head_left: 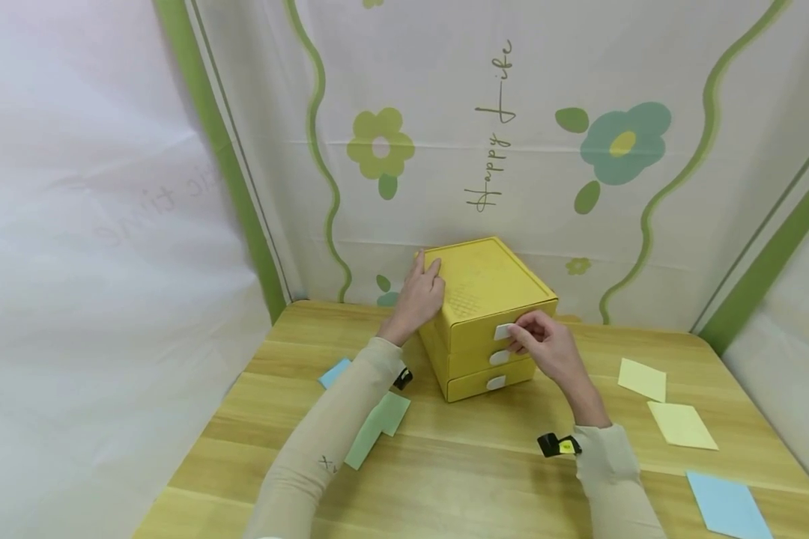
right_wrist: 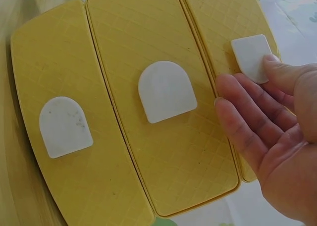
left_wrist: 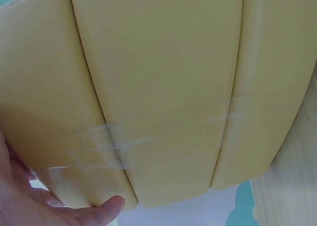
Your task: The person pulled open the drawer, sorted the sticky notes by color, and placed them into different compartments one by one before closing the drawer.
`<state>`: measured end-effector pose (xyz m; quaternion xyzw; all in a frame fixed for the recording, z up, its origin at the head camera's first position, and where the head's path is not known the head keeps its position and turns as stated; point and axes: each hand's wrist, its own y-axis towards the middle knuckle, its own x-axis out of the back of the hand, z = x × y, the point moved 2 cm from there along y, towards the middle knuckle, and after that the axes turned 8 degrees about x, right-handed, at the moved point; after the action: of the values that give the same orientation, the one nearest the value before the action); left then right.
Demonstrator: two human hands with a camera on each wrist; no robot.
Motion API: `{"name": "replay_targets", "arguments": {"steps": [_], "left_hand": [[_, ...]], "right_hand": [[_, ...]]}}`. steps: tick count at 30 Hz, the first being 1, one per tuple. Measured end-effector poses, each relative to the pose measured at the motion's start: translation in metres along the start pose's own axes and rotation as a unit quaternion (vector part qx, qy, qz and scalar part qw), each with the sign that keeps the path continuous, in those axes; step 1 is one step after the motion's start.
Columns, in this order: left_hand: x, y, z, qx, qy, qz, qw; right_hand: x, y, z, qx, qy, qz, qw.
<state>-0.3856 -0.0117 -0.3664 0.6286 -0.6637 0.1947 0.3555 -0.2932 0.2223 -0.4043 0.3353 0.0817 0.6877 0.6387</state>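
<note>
A yellow three-drawer box (head_left: 495, 277) stands on the table, turned at an angle, with a white tab on each drawer. My left hand (head_left: 419, 298) rests at its upper left edge, fingers extended over the top. In the left wrist view, the thumb (left_wrist: 110, 208) lies against the box's side, where clear tape (left_wrist: 116, 146) crosses the drawer seams. With thumb and index finger my right hand (head_left: 546, 346) pinches the top drawer's tab (right_wrist: 251, 55). The middle tab (right_wrist: 167, 92) and bottom tab (right_wrist: 64, 127) are untouched. All drawers look closed.
Green paper notes (head_left: 377, 427) and a blue one (head_left: 335, 373) lie left of the box, partly under my left arm. Two pale yellow notes (head_left: 643, 379) and a blue note (head_left: 728, 505) lie on the right. A printed curtain (head_left: 445, 112) hangs behind the wooden table (head_left: 472, 479).
</note>
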Motion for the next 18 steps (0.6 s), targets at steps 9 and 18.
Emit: {"name": "replay_targets", "arguments": {"steps": [9,18], "left_hand": [[-0.003,-0.001,0.0,0.003,0.0,-0.004,1.0],[-0.002,0.0,0.002,-0.002,-0.023,-0.003,0.9997]], "right_hand": [[0.006,-0.002,-0.005,0.001,-0.01,0.014,0.9999],[0.01,-0.005,-0.004,0.004,-0.003,0.03,0.9995]]}}
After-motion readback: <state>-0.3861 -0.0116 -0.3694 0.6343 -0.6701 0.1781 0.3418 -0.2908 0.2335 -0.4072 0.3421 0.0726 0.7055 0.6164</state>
